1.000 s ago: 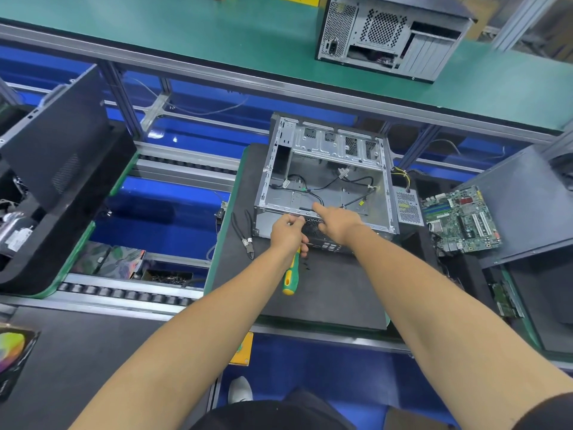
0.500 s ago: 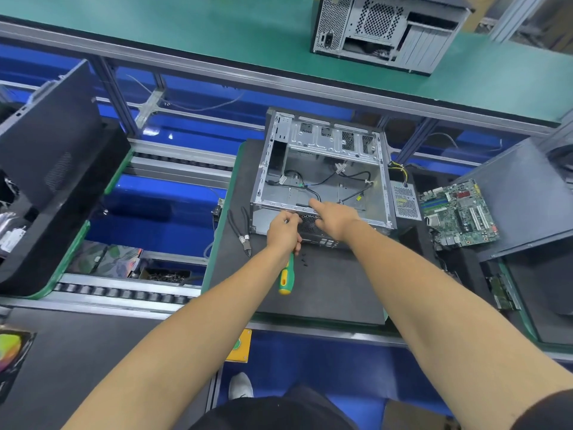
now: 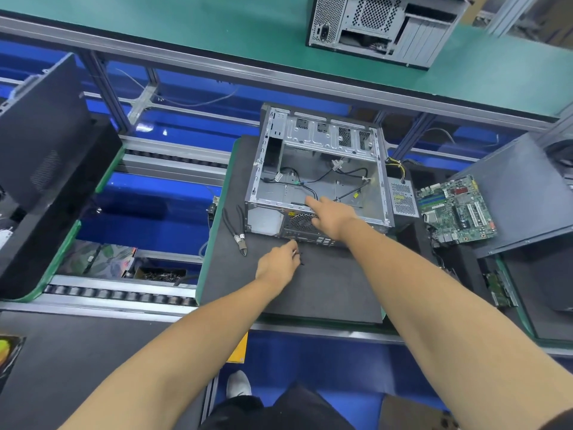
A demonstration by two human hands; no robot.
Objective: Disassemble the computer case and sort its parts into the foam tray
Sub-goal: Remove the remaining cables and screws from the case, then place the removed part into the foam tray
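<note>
1. Computer case (image 3: 319, 178), stripped to bare metal and open on top, lies on the dark foam mat (image 3: 325, 290) in the middle of the bench, its perforated rear panel facing the person.
2. Black cables (image 3: 313, 186) run loose across the floor of the case.
3. Right hand (image 3: 333, 217) rests on the near top edge of the case with the forefinger stretched out over the opening and the other fingers lying down the rear panel; it holds nothing that can be seen.
4. Left hand (image 3: 277, 265) hangs low over the mat just in front of the case, fingers curled, and something thin and metallic shows at its fingertips; what it is, and whether the fingers pinch it, cannot be told.
5. Small dark screws (image 3: 300, 257) lie on the mat right beside those fingertips.
6. Side cutters (image 3: 237, 232) with black handles lie on the mat to the left of the case, apart from it.
7. Power supply (image 3: 402, 198) sits just to the right of the case, yellow wires at its far end.
8. Green motherboard (image 3: 457, 209) rests further right, on a grey panel (image 3: 511, 187).
9. Another computer case (image 3: 384, 26) stands on the green shelf (image 3: 217, 29) beyond.
10. Black foam tray (image 3: 46, 181) with a green edge stands at the left, well apart from the case.
</note>
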